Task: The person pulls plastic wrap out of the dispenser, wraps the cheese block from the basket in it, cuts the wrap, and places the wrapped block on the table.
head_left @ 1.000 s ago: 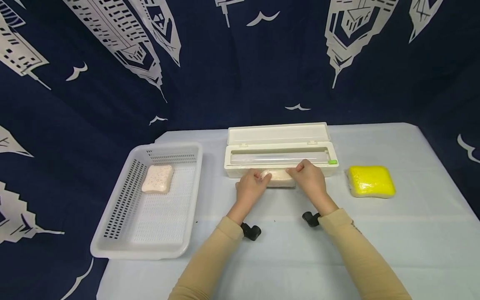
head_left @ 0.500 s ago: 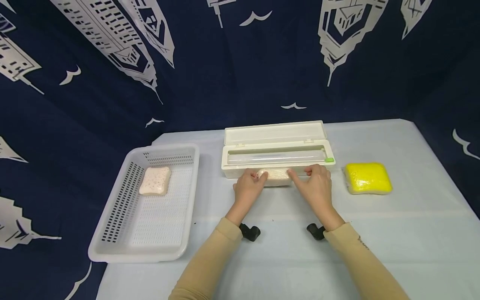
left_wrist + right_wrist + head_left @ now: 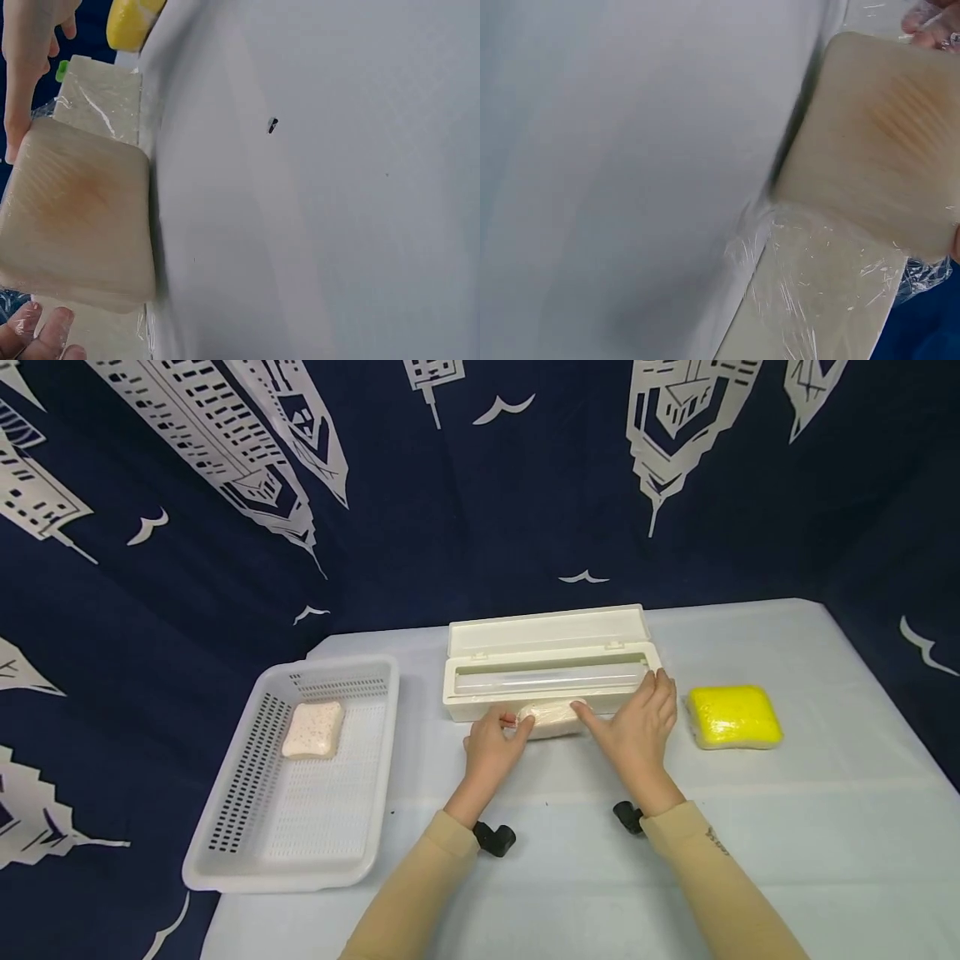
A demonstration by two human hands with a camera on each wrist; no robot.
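Observation:
A cream-coloured, bread-like block with a brown toasted patch stands tilted against the front of a white cling film dispenser. Clear cling film covers it and stretches over the dispenser's front. At the block's left end my left hand pinches the film, thumb by the block's edge, with film lying over the fingers. My right hand touches the block's right end with its thumb, its other fingers extended over the dispenser's right end. What lies behind the block is hidden in the head view.
A white perforated basket on the left holds a speckled pale block. To the right lies a yellow block in shiny film. The dispenser's lid stands up at the back, with a film roll inside.
My right hand has gone from pinching near the block's right end to spreading its fingers up over the dispenser, thumb at the block. The left hand stays at the left end.

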